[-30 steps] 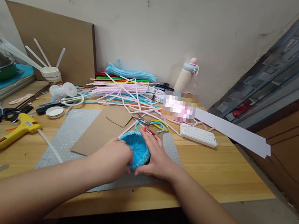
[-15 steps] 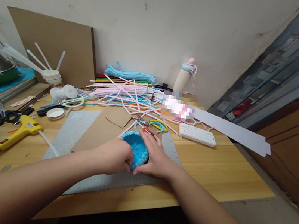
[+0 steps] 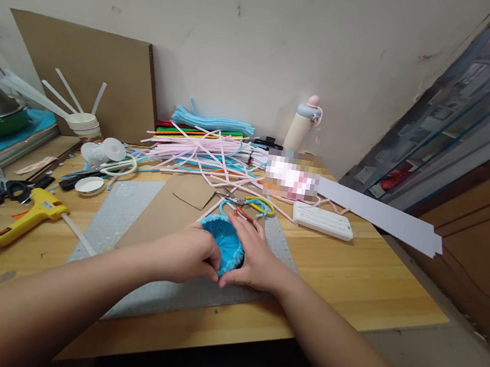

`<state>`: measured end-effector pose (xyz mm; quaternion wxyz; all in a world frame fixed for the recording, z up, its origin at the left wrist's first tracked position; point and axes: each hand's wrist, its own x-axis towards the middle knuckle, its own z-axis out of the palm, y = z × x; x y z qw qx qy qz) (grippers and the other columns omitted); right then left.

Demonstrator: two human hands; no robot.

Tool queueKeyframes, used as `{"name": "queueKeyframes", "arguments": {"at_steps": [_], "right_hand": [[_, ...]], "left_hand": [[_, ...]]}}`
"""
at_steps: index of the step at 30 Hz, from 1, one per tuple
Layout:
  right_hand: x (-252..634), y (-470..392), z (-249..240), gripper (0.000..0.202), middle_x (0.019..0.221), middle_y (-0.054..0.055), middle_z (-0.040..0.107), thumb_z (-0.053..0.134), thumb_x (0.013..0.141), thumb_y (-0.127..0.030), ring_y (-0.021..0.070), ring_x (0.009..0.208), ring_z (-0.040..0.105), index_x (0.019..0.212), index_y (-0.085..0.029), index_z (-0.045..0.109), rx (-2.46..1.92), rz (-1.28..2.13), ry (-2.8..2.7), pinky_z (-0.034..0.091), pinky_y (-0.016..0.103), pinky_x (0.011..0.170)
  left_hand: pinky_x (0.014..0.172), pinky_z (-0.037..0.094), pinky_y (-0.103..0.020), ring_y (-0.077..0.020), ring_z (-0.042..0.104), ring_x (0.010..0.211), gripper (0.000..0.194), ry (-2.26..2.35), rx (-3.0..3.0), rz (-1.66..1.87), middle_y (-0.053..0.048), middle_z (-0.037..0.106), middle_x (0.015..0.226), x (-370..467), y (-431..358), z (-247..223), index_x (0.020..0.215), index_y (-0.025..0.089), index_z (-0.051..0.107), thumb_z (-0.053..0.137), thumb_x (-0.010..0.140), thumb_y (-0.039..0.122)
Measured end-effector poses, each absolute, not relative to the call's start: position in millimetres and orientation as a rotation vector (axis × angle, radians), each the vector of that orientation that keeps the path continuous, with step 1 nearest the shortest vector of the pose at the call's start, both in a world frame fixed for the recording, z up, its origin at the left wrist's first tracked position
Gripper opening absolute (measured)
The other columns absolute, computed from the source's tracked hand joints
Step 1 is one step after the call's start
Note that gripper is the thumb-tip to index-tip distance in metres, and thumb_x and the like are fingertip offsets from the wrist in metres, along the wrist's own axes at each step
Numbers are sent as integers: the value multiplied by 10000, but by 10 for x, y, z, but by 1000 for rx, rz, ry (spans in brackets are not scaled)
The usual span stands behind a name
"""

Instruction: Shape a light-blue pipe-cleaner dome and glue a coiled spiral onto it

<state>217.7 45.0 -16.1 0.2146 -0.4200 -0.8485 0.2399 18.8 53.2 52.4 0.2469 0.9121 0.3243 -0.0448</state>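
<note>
A round blue basket-like piece (image 3: pixel 227 241) with a fuzzy rim is held over the grey cutting mat, its hollow inside facing me. My left hand (image 3: pixel 194 253) grips its left rim, fingers curled at the near edge. Around the right side wraps my right hand (image 3: pixel 254 259), thumb at the near edge and fingers at the far rim. Just beyond the fingers lie pliers with red handles (image 3: pixel 245 214) and blue and yellow loops (image 3: pixel 262 205). Brown cardboard (image 3: pixel 151 218) rests on the mat (image 3: pixel 115 206).
A yellow glue gun (image 3: pixel 28 218), black scissors (image 3: pixel 6 190) and a paper cup (image 3: pixel 84 126) are at the left. Pink and blue pipe cleaners (image 3: pixel 204 149) pile up at the back. A white box (image 3: pixel 323 220) and a bottle (image 3: pixel 301 124) stand to the right.
The fingers of my left hand have shifted slightly along the near rim of the blue piece. My right hand keeps almost the same place.
</note>
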Motion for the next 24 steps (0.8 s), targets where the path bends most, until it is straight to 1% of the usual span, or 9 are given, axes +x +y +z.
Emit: {"name": "queueKeyframes", "arguments": {"at_steps": [2,3,5,7,8,10,14,18,24], "right_hand": [[2234,455,-135,1231,1552,187,246,690,568,-749,353,1441,175,1517,-178,153,-1109,692,-2290,106,586,1140],[2269,454,-110,1137,1551,164,258,661,618,-743,348,1433,201,1509,-207,201,-1070,694,-2231,149,582,1135],[2333,442,-35,759,1491,113,381,594,775,-651,316,1380,328,1409,-268,428,-994,651,-2085,279,537,1100],[2368,406,68,339,1276,92,582,560,884,-476,260,1217,516,1123,-262,667,-925,586,-2011,413,454,1006],[2368,378,125,236,1141,82,642,553,906,-401,228,1105,585,992,-243,707,-881,582,-2035,458,411,946],[2337,307,231,187,1023,61,671,559,913,-329,182,974,629,944,-214,704,-840,651,-2164,495,349,863],[2213,168,343,240,1066,49,677,603,889,-361,196,985,622,1068,-213,663,-1032,675,-2448,491,344,820],[2126,142,316,153,1009,33,687,588,903,-294,189,938,627,994,-211,677,-1154,671,-2549,472,319,769],[2092,207,259,125,904,20,690,599,891,-274,164,847,616,874,-192,692,-1224,791,-2522,436,277,710]], "left_hand": [[906,362,-365,-191,623,879,124,868,2488,43,17,730,842,95,540,588,846,264,731,663,828,366],[917,363,-370,-193,620,915,132,885,2480,159,10,724,887,38,545,622,875,261,722,640,849,361],[885,402,-346,-186,614,935,146,933,2439,373,-13,704,935,-82,546,674,892,240,707,591,887,326],[834,442,-312,-172,615,911,156,973,2375,483,-26,684,950,-179,530,687,874,223,702,563,899,289],[815,454,-300,-165,617,894,154,983,2346,486,-26,678,956,-212,514,676,868,220,701,561,898,276],[800,461,-289,-157,618,879,131,1004,2311,414,-19,670,987,-241,471,626,884,225,699,572,887,257],[806,454,-289,-164,610,898,114,997,2295,264,-12,663,992,-200,394,489,928,230,690,592,873,244],[798,444,-297,-177,601,887,115,990,2282,221,-3,678,887,-144,364,406,881,217,688,577,876,248],[768,437,-297,-183,598,841,151,1063,2215,139,-14,694,862,-110,354,345,829,206,694,560,858,269]]}}
